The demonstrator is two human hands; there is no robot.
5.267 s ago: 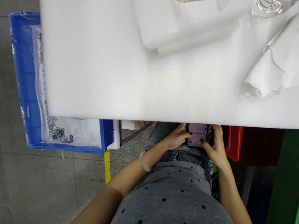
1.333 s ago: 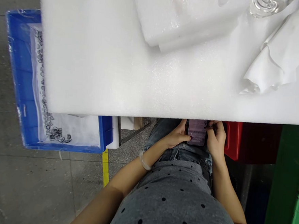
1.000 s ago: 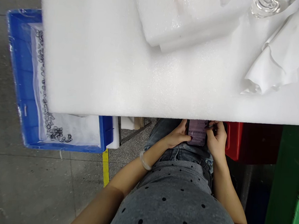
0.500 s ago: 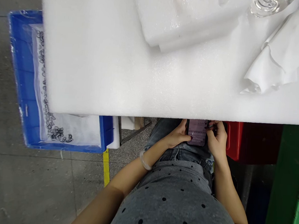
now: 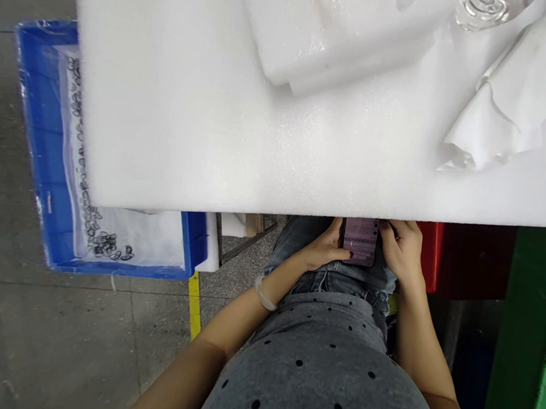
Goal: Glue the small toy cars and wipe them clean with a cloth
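Right hand [image 5: 403,248] farther from unreadable phone [image 5: 361,234]

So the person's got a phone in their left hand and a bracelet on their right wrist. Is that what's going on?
Not quite: the bracelet is on the left wrist, not the right one. The head view shows it on the same arm as the left hand, which does hold the phone.
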